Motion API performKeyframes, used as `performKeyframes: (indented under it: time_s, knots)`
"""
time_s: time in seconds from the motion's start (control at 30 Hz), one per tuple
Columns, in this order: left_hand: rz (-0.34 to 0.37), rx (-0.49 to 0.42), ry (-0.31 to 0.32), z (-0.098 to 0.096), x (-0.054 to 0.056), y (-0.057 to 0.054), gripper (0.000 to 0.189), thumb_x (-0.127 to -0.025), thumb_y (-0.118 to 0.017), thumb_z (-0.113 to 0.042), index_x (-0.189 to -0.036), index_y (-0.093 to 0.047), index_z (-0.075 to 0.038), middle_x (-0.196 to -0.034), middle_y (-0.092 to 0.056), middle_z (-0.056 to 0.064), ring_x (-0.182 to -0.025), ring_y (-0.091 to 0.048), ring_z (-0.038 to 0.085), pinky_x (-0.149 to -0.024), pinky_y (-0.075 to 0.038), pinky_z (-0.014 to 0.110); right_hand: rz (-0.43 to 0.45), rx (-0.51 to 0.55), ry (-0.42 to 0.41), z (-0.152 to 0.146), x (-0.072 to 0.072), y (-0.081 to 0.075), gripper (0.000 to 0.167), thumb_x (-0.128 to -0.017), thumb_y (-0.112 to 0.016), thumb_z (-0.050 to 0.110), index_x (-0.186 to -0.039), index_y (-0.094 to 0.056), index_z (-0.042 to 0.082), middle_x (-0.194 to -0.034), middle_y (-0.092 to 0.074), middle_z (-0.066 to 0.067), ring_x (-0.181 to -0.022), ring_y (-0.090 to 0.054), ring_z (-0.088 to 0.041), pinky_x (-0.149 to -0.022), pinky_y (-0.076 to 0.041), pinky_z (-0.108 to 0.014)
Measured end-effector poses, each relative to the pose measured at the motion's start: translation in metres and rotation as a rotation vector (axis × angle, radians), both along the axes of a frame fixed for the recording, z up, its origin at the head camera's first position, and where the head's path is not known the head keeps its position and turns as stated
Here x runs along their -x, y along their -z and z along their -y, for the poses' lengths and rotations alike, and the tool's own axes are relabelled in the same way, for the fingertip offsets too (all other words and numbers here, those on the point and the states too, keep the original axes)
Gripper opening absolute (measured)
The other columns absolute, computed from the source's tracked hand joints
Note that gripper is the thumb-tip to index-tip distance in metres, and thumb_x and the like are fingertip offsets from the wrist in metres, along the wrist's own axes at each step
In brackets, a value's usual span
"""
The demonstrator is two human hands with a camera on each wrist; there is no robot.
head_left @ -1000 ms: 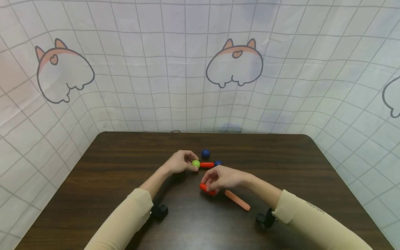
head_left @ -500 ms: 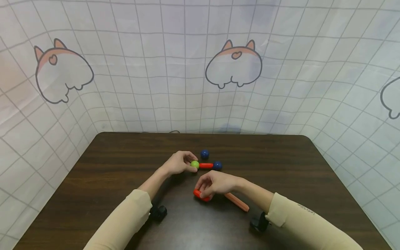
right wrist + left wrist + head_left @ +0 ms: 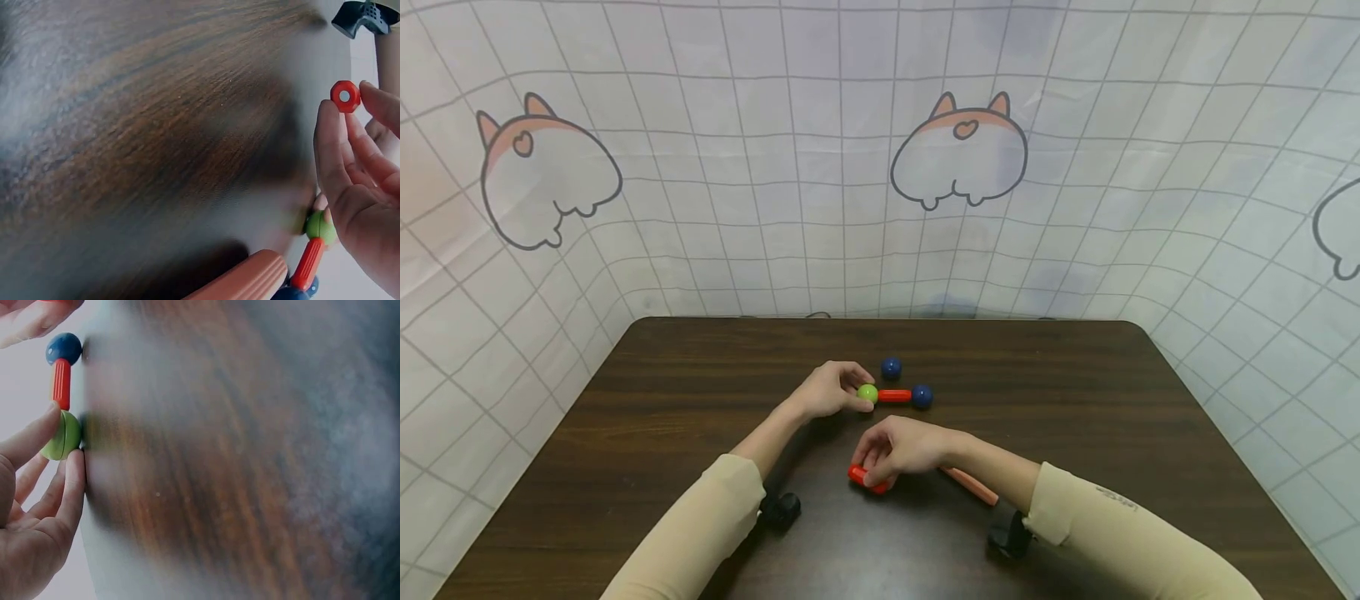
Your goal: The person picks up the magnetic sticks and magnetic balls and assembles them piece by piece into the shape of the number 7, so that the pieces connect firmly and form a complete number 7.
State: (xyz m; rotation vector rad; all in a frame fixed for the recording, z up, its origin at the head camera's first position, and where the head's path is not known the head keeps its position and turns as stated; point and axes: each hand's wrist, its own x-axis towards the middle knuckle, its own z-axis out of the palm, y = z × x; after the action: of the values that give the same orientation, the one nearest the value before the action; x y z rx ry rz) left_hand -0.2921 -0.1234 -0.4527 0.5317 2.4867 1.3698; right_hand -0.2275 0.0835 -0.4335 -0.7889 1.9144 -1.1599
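My left hand [image 3: 831, 390] pinches a green ball [image 3: 64, 436] between thumb and fingers. A red ridged rod [image 3: 894, 396] joins that ball to a blue ball [image 3: 922, 396], all in one line on the table. Nearer to me, my right hand [image 3: 906, 447] pinches a second red rod [image 3: 345, 96] low over the table. In the right wrist view this rod shows end-on, with a round silvery spot in its end face. Part of it is hidden by the fingers in the head view.
Another blue ball [image 3: 891, 369] lies just behind the joined pieces. A longer orange-pink rod [image 3: 972, 486] rests partly under the right forearm. Dark wood makes up the tabletop [image 3: 700, 358], with a white gridded cloth [image 3: 775, 208] hanging behind it.
My right hand has moved left and toward me, carrying the red rod. The left hand keeps its hold on the green ball and has hardly moved.
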Motion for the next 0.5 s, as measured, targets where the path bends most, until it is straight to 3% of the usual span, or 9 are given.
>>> performKeyframes:
  time_s: [0.37,0.5]
  knots:
    - [-0.008,-0.004,0.006,-0.0003,-0.0002,0.0005,0.031,-0.082,-0.088,-0.010,-0.109,-0.073,-0.006,-0.100,-0.070,0.004,-0.089,-0.064,0.018,-0.077,-0.053,0.031,-0.071,-0.051,0.018,0.0057,-0.0045,0.0009,0.018,-0.089,-0.077,-0.001,-0.106,-0.071,0.003,-0.082,-0.069,-0.003,-0.070,-0.063,-0.011,-0.066,-0.057,-0.028]
    - [-0.006,-0.002,0.004,-0.0005,-0.0007,-0.0003,0.031,-0.082,-0.088,-0.010,-0.110,-0.073,-0.006,-0.100,-0.070,0.004,-0.089,-0.064,0.019,-0.078,-0.053,0.031,-0.137,-0.072,0.016,0.0080,-0.0059,0.0015,0.019,-0.087,-0.080,0.001,-0.104,-0.072,0.004,-0.081,-0.069,-0.001,-0.069,-0.063,-0.008,-0.064,-0.053,-0.023]
